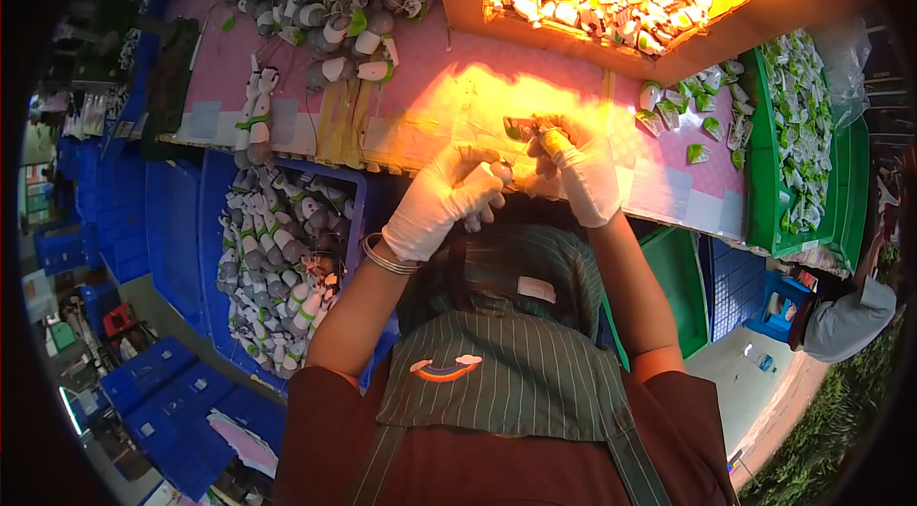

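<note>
Both my hands wear white gloves and meet over the near edge of the pink-topped table (406,115). My left hand (430,205) is closed round a small part with a rounded grey end (501,171), most of it hidden by the fingers. Just right of it, my right hand (587,177) is closed, its fingers pinching a small flat green-and-dark piece (520,129). Strong orange light makes its details hard to read. A yellow wrap (559,145) shows on a right-hand finger.
Grey-and-white parts (334,33) are heaped at the back left. An open cardboard box (611,57) of brightly lit parts stands beyond my hands. Similar parts fill a blue crate (358,220) at left. Green-and-white pieces (699,154) lie right, beside a green crate (764,153). Another person (850,320) is far right.
</note>
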`<action>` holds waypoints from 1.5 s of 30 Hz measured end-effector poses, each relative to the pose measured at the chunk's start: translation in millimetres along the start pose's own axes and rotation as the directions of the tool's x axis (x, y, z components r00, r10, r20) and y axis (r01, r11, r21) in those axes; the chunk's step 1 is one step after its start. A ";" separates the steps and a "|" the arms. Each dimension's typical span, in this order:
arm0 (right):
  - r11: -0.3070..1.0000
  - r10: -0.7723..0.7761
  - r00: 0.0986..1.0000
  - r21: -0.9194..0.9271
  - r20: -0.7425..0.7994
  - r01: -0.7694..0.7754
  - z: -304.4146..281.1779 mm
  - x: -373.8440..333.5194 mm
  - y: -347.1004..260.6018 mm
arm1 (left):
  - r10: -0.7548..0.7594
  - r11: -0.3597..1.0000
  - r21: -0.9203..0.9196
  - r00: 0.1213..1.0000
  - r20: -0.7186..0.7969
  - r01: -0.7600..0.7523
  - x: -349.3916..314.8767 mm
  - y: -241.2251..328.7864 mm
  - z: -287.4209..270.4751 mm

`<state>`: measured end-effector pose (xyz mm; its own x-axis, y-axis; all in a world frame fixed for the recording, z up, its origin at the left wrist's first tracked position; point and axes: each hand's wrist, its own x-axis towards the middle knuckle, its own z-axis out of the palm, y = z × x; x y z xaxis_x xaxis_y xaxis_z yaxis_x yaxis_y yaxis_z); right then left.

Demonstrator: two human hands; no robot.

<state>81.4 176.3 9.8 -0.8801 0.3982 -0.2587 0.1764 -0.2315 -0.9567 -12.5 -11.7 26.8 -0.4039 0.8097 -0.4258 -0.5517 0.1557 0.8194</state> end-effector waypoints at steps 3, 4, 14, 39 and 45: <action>0.987 0.123 0.990 -0.118 0.072 -0.114 -0.6 -1.7 -9.5 | 0.228 0.955 0.217 0.969 -0.092 -0.204 7.2 -5.8 2.7; 0.973 0.179 0.979 -0.165 0.099 -0.161 -0.2 -3.2 -12.5 | 0.225 0.955 0.218 0.970 -0.091 -0.201 9.0 -6.7 2.5; 0.949 0.156 0.967 -0.304 0.202 -0.089 2.9 1.8 -3.1 | 0.131 0.920 0.381 0.989 -0.070 -0.095 6.7 5.9 2.9; 0.921 -0.260 0.966 -0.301 -0.002 0.247 30.3 -2.4 22.9 | 0.524 0.644 0.699 0.845 -0.105 -0.311 9.7 -17.7 4.0; 0.432 -0.670 0.722 -0.702 0.170 0.566 31.8 7.8 16.3 | 0.037 0.971 0.238 0.979 -0.202 0.012 10.3 -9.6 3.6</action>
<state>63.4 147.4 -3.5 -0.8289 0.2924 0.4770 -0.1122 0.7483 -0.6537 -8.7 -2.8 16.0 -0.5631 0.6842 -0.4635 -0.3670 0.2955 0.8820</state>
